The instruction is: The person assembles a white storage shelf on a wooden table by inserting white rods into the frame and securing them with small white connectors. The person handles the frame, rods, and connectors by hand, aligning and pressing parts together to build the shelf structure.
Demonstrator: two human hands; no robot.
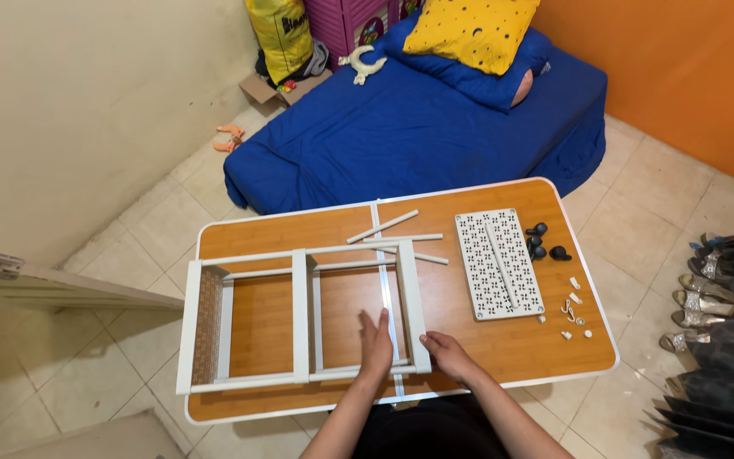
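Fingers: we see the left hand point(375, 342) lying flat with its fingers straight and together, gripping nothing; the right hand point(445, 350) curls its fingers loosely over a corner, closed on nothing we can make out.
Left hand: it rests palm down inside the right-hand bay of the white rectangular shelf frame of slim bars point(303, 316), fingertips pointing away from us, the wrist crossing the frame's near rail.
Right hand: it sits at the frame's near right corner, touching the outer side of the right upright, thumb toward the left hand.
Arms: both forearms come up from the bottom edge and converge, the left nearly straight, the right angled in from the right.
Frame: it lies flat on the left half of the orange wood-grain folding table with white rim point(503, 348), three cross panels standing between long rails.
Loose bars: three short white rods point(397, 236) lie just beyond the frame's far right corner, crossing one another.
Panel: a white perforated rectangular shelf plate point(499, 263) lies to the right of the frame, apart from it, with a thin rod on top.
Small parts: black round caster wheels point(544, 242) sit just beside the plate's far right corner; small white fittings point(575, 310) lie scattered near the table's right edge.
Beyond: a blue mattress point(418, 127) with a yellow dotted pillow point(469, 30) lies behind the table.
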